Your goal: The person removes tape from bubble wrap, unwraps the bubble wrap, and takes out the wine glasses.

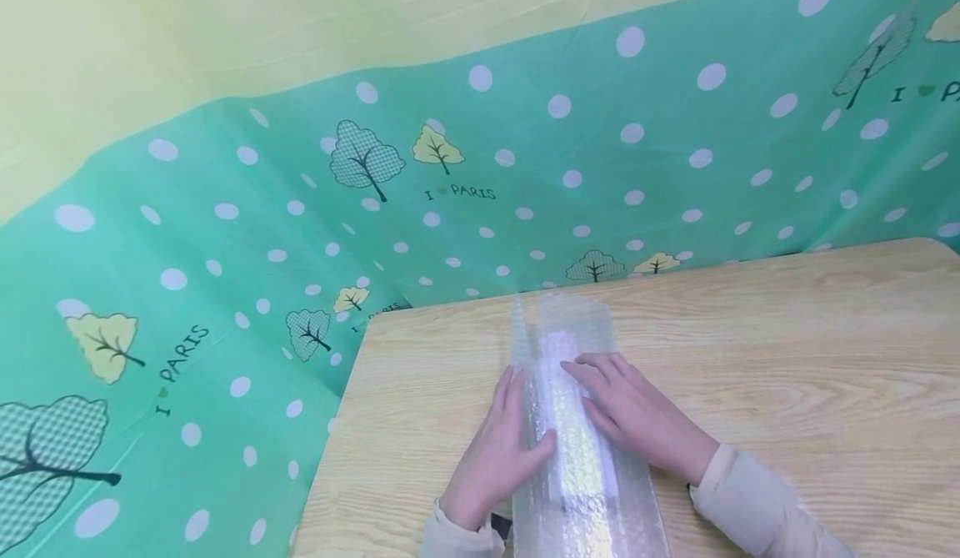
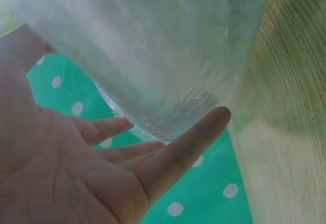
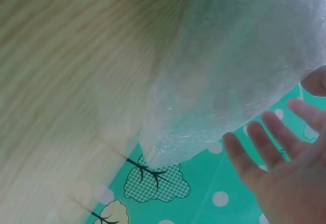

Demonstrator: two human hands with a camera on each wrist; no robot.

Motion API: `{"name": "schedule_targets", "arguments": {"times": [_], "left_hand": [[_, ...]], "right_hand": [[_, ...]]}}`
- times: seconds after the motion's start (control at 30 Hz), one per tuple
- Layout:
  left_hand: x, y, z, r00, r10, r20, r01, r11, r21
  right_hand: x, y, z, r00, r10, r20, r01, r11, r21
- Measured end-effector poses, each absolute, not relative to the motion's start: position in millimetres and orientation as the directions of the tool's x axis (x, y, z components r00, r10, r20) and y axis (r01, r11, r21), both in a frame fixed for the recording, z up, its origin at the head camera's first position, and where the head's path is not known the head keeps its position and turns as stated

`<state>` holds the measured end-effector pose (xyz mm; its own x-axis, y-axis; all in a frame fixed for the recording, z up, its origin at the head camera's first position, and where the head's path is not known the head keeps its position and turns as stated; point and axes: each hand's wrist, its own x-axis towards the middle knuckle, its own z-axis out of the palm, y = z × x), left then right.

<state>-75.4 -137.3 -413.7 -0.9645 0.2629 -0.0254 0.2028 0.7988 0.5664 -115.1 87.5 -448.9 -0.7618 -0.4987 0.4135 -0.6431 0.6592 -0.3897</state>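
A long strip of clear bubble wrap [image 1: 577, 449] lies on the wooden table, with a whitish item [image 1: 566, 399] showing through it. My left hand [image 1: 498, 458] rests along its left edge, fingers extended and thumb on the wrap. From the right, my right hand [image 1: 641, 412] reaches over the wrap with its fingertips on or close to the top. In the left wrist view the left hand [image 2: 102, 168] has its fingers spread beside the wrap [image 2: 168, 56]. The right wrist view has the right hand [image 3: 285, 158] with loosely spread fingers near the wrap's edge [image 3: 229, 81].
The wooden table [image 1: 787, 358] extends to both sides. Behind it and to the left hangs a green cloth [image 1: 480, 166] with white dots and printed trees. A small dark object [image 1: 501, 526] is by the left sleeve.
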Motion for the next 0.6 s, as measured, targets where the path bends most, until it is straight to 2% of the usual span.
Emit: {"name": "schedule_targets", "arguments": {"times": [0.1, 0.33, 0.6], "left_hand": [[-75.8, -138.2, -413.5, -0.964, 0.263, -0.024, 0.203, 0.797, 0.569], [-76.5, -139.1, -413.9, -0.965, 0.262, -0.031, 0.198, 0.798, 0.569], [-76.4, -140.8, -413.9, -0.963, 0.268, -0.026, 0.210, 0.809, 0.549]], "right_hand": [[-115.2, 88.8, -448.9, -0.739, -0.525, 0.422, -0.669, 0.642, -0.373], [-116.1, 92.1, -454.5, -0.643, -0.588, 0.491, -0.751, 0.611, -0.251], [-113.4, 94.2, -450.2, -0.678, -0.590, 0.439, -0.728, 0.625, -0.283]]}}
